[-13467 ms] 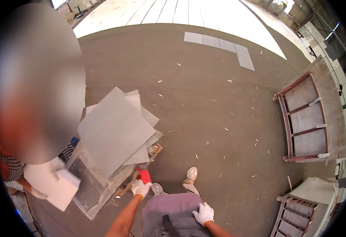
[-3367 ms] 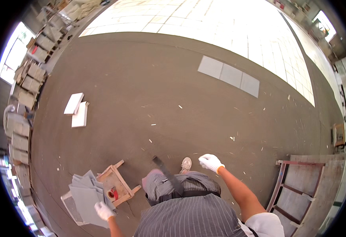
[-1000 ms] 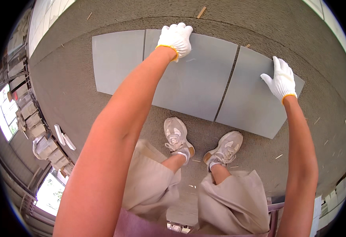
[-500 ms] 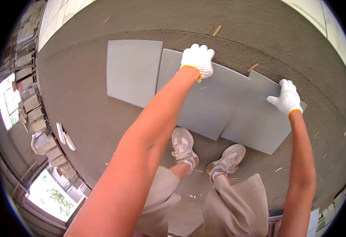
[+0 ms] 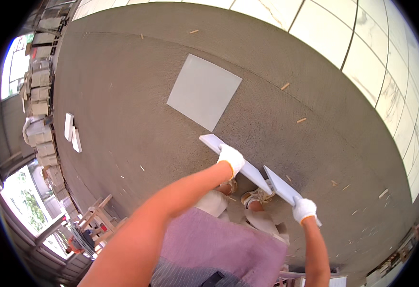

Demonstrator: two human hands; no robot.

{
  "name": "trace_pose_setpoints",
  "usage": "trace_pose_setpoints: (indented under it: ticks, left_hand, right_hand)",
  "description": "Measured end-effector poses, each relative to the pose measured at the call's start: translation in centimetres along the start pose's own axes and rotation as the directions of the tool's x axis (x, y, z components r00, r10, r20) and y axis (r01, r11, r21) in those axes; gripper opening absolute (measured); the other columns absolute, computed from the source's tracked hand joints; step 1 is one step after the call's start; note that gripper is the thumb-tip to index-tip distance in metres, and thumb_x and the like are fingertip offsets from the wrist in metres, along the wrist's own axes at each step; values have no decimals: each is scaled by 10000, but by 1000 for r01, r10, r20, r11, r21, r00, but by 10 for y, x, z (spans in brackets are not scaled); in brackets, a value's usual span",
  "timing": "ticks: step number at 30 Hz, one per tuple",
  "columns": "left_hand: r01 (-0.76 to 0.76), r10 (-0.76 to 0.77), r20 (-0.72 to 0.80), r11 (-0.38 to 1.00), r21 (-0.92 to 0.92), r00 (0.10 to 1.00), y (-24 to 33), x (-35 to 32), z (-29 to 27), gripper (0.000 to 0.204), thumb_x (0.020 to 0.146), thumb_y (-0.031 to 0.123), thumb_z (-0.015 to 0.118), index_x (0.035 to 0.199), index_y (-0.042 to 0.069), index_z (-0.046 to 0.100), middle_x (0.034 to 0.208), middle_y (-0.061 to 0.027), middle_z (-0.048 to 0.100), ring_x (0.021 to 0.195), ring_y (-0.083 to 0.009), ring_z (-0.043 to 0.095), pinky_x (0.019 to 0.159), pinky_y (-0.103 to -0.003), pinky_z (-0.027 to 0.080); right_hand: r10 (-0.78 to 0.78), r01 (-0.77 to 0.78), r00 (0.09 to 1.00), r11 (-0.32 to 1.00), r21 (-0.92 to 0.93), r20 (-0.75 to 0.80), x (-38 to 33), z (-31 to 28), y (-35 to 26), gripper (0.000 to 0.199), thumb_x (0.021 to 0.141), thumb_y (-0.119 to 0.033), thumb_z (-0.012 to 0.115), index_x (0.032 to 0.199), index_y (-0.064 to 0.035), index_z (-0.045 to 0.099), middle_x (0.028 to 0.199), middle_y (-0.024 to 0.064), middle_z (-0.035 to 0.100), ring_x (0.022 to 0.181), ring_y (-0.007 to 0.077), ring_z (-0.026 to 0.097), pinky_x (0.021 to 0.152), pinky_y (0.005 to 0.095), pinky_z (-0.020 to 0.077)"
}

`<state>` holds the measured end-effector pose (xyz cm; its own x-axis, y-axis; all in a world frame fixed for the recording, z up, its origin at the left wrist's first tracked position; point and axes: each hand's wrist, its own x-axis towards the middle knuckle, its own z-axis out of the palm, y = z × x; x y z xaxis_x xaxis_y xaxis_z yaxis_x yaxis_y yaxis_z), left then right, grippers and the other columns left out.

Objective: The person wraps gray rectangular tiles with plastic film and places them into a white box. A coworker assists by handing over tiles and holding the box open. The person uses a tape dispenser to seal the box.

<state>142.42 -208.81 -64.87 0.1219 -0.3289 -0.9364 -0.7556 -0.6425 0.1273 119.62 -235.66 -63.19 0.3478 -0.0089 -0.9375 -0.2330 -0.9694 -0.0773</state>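
While one tile [image 5: 252, 174] is pinched by left hand [image 5: 231, 160], second tile [image 5: 281, 186] by right hand [image 5: 304, 211], third tile [image 5: 204, 92] is laid flat beyond both.

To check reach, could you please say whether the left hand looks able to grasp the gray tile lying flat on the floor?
Probably not: the left hand holds a tilted tile, though nothing covers the flat tile.

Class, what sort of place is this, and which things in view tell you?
Most likely a tile or stone workshop: veined white slabs lie in rows, a flat grey tile lies on the rough floor, and boxy stacks line the left side.
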Motion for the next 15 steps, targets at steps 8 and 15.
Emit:
trace_pose_setpoints:
  ticks: [8,15]
  left_hand:
    - [-29,-105,-356,935,-352,929,-57,-136,87,251,961,248,498,961,111,708,873,-167,732,813,-365,718,697,-523,541]
    - [63,-486,-64,240,-969,872,-96,-415,164,578,748,368,593,1245,83,667,1094,-248,695,997,-419,665,884,-463,524]
  right_hand:
    - [-12,22,998,983,180,-57,-125,-52,-7,354,828,-284,712,1142,-122,689,919,203,725,889,424,690,792,510,550]
    - [74,-11,986,924,382,-152,-341,-113,-15,303,813,-311,733,969,-52,753,866,213,730,871,412,706,758,459,559]
